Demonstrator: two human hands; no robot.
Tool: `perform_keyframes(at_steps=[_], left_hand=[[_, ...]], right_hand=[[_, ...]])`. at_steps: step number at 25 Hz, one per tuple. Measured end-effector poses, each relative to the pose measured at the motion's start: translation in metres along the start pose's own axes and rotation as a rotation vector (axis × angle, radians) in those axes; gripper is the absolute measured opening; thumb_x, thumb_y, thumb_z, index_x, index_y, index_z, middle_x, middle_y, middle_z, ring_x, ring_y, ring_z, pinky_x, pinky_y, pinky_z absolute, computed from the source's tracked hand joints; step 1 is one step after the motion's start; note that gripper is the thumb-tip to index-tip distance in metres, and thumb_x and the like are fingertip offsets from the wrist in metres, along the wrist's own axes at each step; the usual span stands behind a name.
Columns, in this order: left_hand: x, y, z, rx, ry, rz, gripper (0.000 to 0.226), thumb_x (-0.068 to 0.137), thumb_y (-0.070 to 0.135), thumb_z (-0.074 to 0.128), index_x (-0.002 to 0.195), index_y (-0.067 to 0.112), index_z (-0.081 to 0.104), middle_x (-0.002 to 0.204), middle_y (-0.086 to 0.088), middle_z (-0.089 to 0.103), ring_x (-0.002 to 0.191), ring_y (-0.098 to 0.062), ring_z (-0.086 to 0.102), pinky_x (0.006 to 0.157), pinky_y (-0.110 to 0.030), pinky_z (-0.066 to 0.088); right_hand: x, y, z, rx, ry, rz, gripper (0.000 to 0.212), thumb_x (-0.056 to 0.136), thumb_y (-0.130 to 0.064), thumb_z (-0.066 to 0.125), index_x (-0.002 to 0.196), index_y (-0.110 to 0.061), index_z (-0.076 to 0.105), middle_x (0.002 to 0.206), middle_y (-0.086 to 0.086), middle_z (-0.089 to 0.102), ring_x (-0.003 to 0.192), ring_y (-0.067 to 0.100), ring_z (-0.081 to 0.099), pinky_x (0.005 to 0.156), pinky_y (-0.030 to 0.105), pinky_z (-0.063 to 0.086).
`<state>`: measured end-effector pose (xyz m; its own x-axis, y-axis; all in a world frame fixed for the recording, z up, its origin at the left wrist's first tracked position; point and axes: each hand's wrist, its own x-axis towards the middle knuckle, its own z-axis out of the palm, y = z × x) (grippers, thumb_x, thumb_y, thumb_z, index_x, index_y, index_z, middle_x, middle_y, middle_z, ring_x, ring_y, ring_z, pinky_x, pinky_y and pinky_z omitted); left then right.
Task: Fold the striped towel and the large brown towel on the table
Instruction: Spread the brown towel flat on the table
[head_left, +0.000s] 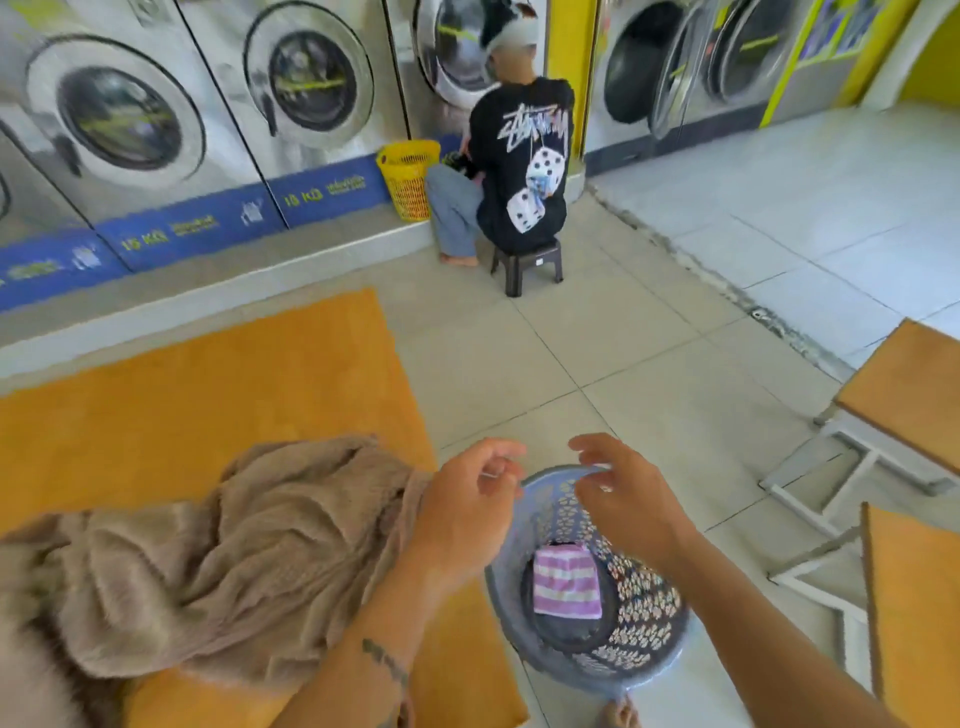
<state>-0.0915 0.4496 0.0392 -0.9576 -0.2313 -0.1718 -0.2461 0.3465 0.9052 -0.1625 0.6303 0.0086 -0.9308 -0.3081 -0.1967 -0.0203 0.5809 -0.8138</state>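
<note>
Striped towel (566, 582) looks done; brown towel (234, 561) left.
Head view: the striped one lies folded in the basket (644, 608), the brown one crumpled on the worktop (208, 395). My left hand (467, 509) and right hand (623, 499) hover loosely curled, apparently empty, though blurred.

This is a laundry shop. A long row of big washers (119, 119) with round glass doors runs from 9 o'clock to 1 o'clock. A blue strip (322, 193) under them says "KG". At 12 o'clock a person (519, 166) sits on a stool (527, 262) at a washer, beside a yellow basket (408, 176). A wide table (208, 389) is at 9 o'clock. A blue basket (649, 603) stands at 6 o'clock.
</note>
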Motion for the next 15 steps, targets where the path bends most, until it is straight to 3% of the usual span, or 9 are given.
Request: perform_keyframes(at_steps=[4, 7, 10, 12, 15], left_hand=[[-0.052, -0.029, -0.088, 0.006, 0.026, 0.011, 0.035, 0.098, 0.006, 0.047, 0.101, 0.037, 0.063, 0.097, 0.001, 0.067, 0.09, -0.018, 0.067, 0.086, -0.036, 0.056], [-0.085, -0.065, -0.141, 0.044, 0.045, -0.051, 0.031, 0.1, 0.011, 0.047, 0.103, 0.037, 0.062, 0.102, 0.007, 0.065, 0.096, -0.008, 0.065, 0.09, -0.032, 0.055], [-0.11, -0.104, -0.184, 0.171, 0.099, -0.088, 0.024, 0.103, 0.019, 0.047, 0.113, 0.038, 0.058, 0.117, 0.015, 0.059, 0.111, -0.006, 0.057, 0.094, -0.025, 0.05], [-0.115, -0.127, -0.195, 0.259, 0.085, -0.123, 0.028, 0.102, 0.024, 0.05, 0.128, 0.035, 0.054, 0.134, 0.014, 0.047, 0.126, -0.012, 0.049, 0.106, -0.031, 0.044], [-0.118, -0.156, -0.196, 0.382, -0.003, -0.219, 0.045, 0.096, 0.042, 0.055, 0.139, 0.041, 0.045, 0.152, 0.011, 0.025, 0.142, -0.022, 0.03, 0.116, -0.043, 0.031]], right_hand=[[-0.045, -0.068, 0.046, 0.025, 0.035, -0.033, 0.039, 0.091, -0.005, 0.056, 0.121, -0.03, 0.058, 0.115, -0.003, 0.06, 0.091, 0.007, 0.062, 0.053, 0.013, 0.046], [-0.066, -0.095, 0.09, 0.014, -0.004, -0.017, 0.039, 0.088, -0.006, 0.059, 0.116, -0.031, 0.06, 0.115, -0.001, 0.062, 0.082, 0.007, 0.064, 0.066, 0.024, 0.047], [-0.077, -0.111, 0.133, -0.11, -0.091, -0.016, 0.04, 0.087, -0.016, 0.061, 0.122, -0.036, 0.056, 0.125, 0.001, 0.058, 0.1, 0.012, 0.063, 0.08, 0.03, 0.046], [-0.078, -0.112, 0.154, -0.209, -0.19, 0.02, 0.052, 0.089, -0.021, 0.059, 0.138, -0.033, 0.046, 0.134, 0.004, 0.046, 0.12, 0.025, 0.054, 0.086, 0.031, 0.041], [-0.074, -0.107, 0.19, -0.437, -0.291, 0.037, 0.061, 0.084, -0.024, 0.06, 0.142, -0.023, 0.042, 0.132, 0.008, 0.046, 0.121, 0.033, 0.05, 0.09, 0.033, 0.044]])
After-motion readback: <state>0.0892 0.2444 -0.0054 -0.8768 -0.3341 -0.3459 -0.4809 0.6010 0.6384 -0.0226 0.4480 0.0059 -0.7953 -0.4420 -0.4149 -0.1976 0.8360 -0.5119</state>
